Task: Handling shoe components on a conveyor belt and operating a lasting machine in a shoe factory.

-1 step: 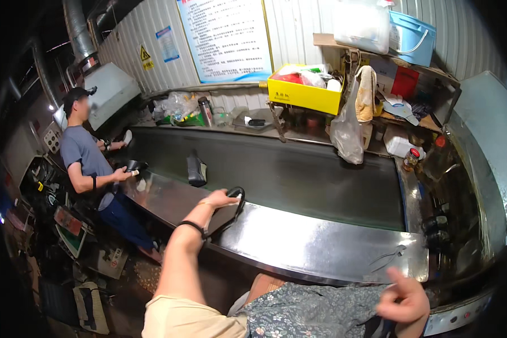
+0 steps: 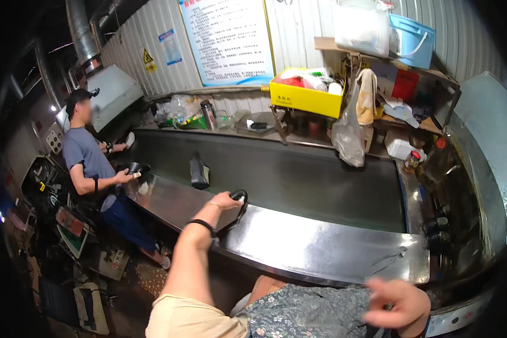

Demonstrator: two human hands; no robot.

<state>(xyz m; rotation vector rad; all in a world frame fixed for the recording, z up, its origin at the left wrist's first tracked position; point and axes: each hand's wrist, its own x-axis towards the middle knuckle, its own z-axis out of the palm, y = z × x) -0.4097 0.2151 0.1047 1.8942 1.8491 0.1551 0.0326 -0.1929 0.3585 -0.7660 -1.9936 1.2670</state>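
My left hand (image 2: 228, 201) is closed around a black shoe-like piece (image 2: 243, 207) with a rounded loop-shaped rim, at the edge of the steel ledge (image 2: 298, 236). My fingers and the dark metal hide part of it. My right hand (image 2: 399, 306) is over my lap at the lower right, blurred, its fingers apart and nothing plainly held. Past my left hand, a dark boot-like piece (image 2: 197, 172) with a lighter grey side stands on the dark conveyor belt (image 2: 298, 174). A wire-like tool (image 2: 393, 256) lies on the ledge near my right hand.
At the left, a co-worker (image 2: 90, 146) holds a black shoe-like piece (image 2: 136, 168) beside the belt. Behind the belt, a shelf carries a yellow box (image 2: 304, 96), a hanging plastic bag (image 2: 349, 138) and a blue bucket (image 2: 414, 42). A red-lidded jar (image 2: 412, 161) stands at the belt's right end.
My left hand has shifted slightly right with the black shoe-like piece. My right hand has turned, its fingers swinging left and spreading. The view has moved slightly.
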